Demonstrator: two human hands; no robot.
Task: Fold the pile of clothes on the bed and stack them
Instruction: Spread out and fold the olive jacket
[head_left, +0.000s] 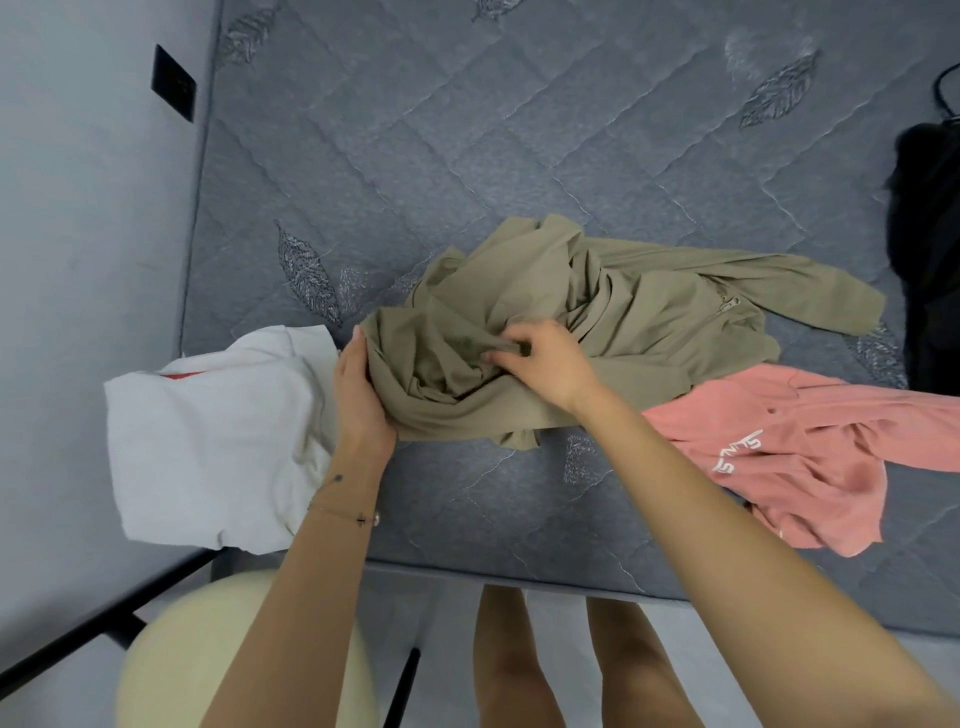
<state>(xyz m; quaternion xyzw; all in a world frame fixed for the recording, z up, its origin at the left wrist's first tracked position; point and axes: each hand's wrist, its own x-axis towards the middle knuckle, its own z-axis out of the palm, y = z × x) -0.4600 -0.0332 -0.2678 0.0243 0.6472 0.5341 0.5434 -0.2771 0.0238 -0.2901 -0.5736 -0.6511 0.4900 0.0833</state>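
Head view, crumpled olive jacket (649, 312), quilted grey mattress (519, 130)

the far half of the mattress (519, 130) is left open. the middle is blocked by the olive garment (649, 306), the near left by a white garment (208, 441), the near right by a pink garment (805, 457); a bare strip is left between these two. the left is closed by the wall (78, 260).

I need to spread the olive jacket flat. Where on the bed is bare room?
The far half of the mattress, beyond the olive jacket, is bare. So is a strip along the near edge, between white garment and pink top. The middle is crowded: left hand and right hand hold the jacket.
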